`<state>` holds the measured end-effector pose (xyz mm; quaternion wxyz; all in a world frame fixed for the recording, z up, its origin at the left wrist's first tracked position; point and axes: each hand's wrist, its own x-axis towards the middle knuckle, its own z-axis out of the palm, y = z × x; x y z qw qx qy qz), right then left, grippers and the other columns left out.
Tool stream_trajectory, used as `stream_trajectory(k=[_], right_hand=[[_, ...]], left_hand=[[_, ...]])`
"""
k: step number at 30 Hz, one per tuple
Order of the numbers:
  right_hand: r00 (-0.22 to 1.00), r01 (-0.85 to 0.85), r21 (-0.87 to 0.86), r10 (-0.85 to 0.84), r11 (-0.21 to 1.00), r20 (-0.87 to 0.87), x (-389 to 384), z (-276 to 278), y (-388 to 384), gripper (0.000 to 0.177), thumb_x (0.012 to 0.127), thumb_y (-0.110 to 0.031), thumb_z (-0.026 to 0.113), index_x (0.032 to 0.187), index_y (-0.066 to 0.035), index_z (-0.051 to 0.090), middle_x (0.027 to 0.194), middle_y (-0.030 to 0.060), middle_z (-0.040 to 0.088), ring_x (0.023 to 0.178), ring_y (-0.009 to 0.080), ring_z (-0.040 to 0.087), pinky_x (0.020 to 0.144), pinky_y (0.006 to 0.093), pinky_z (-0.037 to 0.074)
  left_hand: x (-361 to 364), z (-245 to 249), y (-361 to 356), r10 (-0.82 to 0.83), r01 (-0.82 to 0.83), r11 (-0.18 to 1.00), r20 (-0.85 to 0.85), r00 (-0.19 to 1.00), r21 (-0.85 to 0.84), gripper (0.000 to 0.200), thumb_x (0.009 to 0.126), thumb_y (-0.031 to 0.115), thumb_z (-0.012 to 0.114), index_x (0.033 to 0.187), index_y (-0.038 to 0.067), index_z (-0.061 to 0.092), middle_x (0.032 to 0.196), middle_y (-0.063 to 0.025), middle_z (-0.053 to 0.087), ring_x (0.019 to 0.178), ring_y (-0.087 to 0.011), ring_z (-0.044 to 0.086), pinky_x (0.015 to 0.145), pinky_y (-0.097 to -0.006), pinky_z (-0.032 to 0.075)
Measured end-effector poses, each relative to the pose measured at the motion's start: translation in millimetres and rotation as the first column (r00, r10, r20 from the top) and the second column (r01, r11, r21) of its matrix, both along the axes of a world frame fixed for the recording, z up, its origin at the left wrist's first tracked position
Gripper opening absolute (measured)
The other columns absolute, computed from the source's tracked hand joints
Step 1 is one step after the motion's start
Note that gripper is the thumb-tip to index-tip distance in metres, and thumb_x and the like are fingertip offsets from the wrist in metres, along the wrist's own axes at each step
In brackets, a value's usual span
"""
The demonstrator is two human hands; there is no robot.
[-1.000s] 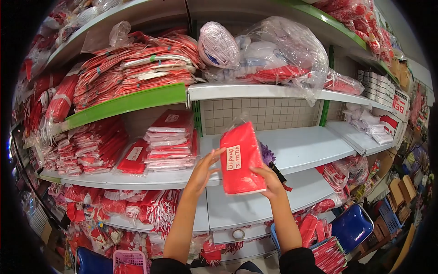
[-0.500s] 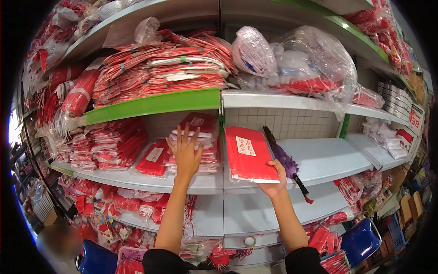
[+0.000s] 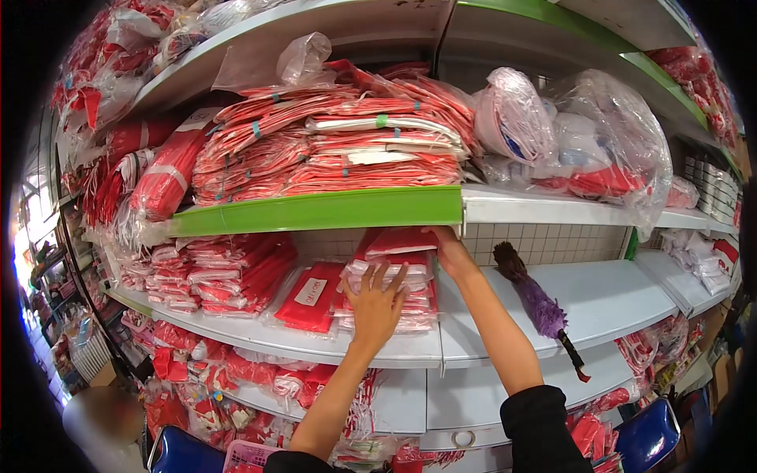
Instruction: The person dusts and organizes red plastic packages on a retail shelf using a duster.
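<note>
My left hand (image 3: 374,306) lies with fingers spread against the front of a stack of red-and-white plastic-wrapped packets (image 3: 418,303) on the middle shelf. On top of that stack sits a flat red packet (image 3: 400,240), tucked under the green-edged shelf. My right hand (image 3: 451,252) grips the right edge of this packet; some of its fingers are hidden. Left of the stack lies another red packet with a white handwritten label (image 3: 311,292).
A purple feather duster (image 3: 540,307) with a black handle rests on the shelf at right. More red packets (image 3: 236,276) are piled at left. Above, a green shelf edge (image 3: 315,211) carries bundled red packets (image 3: 347,150). Blue chairs (image 3: 648,437) stand below.
The labelled red packet in my right hand has moved left from over the right-hand shelf onto the stack. My left hand has come down the stack's front. The view has shifted left.
</note>
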<state>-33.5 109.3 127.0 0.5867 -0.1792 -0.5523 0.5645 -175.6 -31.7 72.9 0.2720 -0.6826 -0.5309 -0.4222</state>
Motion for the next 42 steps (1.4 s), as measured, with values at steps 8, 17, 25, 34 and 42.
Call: stream_trajectory(k=[8,17,25,34,42], right_hand=[[0.611,0.188,0.350,-0.388,0.918,0.690,-10,16,21,0.038,0.073,-0.037,0.066,0.094,-0.005,0.063,0.103,0.0076,0.062,0.083,0.0199,0.059,0.070,0.0331,0.046],[0.529,0.162,0.667,-0.634,0.728,0.564,-7,-24,39,0.041,0.080,-0.030,0.065,0.112,-0.005,0.061,0.113,0.0229,0.055,0.106,0.0330,0.053,0.092,0.0372,0.042],[0.620,0.202,0.562,-0.549,0.802,0.560,-7,-21,10,0.036,0.081,-0.028,0.061,0.111,-0.008,0.063,0.113,0.0240,0.055,0.107,0.0377,0.052,0.093,0.0404,0.040],[0.646,0.205,0.580,-0.554,0.788,0.525,-8,-20,-1,0.033,0.080,-0.025,0.061,0.105,-0.003,0.064,0.107,0.0261,0.058,0.106,0.0387,0.051,0.093,0.0402,0.040],[0.645,0.257,0.569,-0.577,0.781,0.501,-7,-22,1,0.037,0.084,-0.032,0.058,0.107,-0.002,0.063,0.109,0.0252,0.058,0.107,0.0374,0.052,0.094,0.0389,0.040]], left_hand=[[-8,-13,12,0.047,-0.044,0.997,-0.046,0.998,0.057,0.046,0.086,0.034,0.054,0.131,0.029,0.046,0.128,-0.0050,0.046,0.120,-0.0260,0.041,0.098,-0.0674,0.014],[-7,-17,14,0.059,-0.057,0.997,-0.031,0.998,0.055,0.042,0.086,0.034,0.054,0.128,0.029,0.050,0.134,-0.0051,0.040,0.124,-0.0249,0.037,0.099,-0.0664,0.014],[-5,-21,14,0.064,-0.067,0.992,0.030,0.997,0.105,0.040,0.085,0.036,0.056,0.125,0.031,0.053,0.132,-0.0086,0.037,0.124,-0.0331,0.029,0.103,-0.0604,0.016],[-6,-20,11,0.049,-0.050,0.995,0.009,0.999,0.081,0.039,0.087,0.036,0.054,0.126,0.030,0.053,0.121,-0.0111,0.038,0.120,-0.0329,0.030,0.104,-0.0585,0.015],[-15,-21,-3,-0.029,0.029,0.999,0.005,1.000,0.045,0.049,0.084,0.030,0.059,0.131,0.024,0.047,0.130,-0.0148,0.035,0.127,-0.0375,0.023,0.106,-0.0554,0.016]])
